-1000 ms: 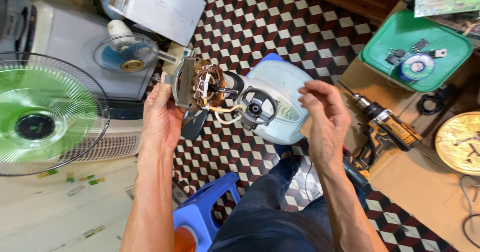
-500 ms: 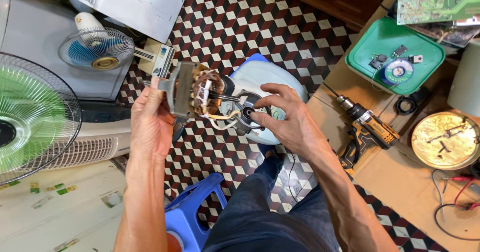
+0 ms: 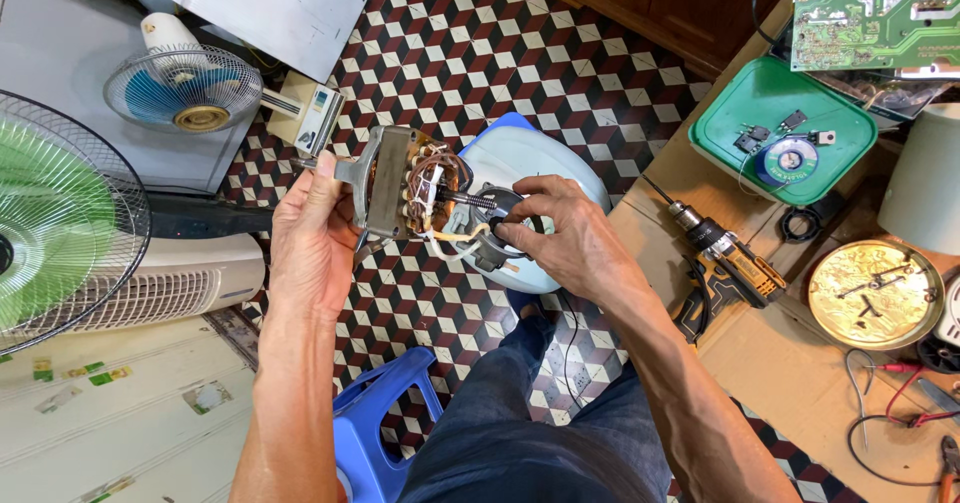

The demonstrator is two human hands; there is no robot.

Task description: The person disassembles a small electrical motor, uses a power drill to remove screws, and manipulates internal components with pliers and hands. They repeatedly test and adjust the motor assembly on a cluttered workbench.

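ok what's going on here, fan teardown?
Looks like it. A seated person holds a bare fan motor, copper windings exposed, up in the left hand. The right hand is at the motor's shaft end, fingers on a dark round part there. A pale blue fan housing sits just behind on the tiled floor. A cordless drill lies unused on the bench to the right, beside a green tray of small parts. Two fans stand at left.
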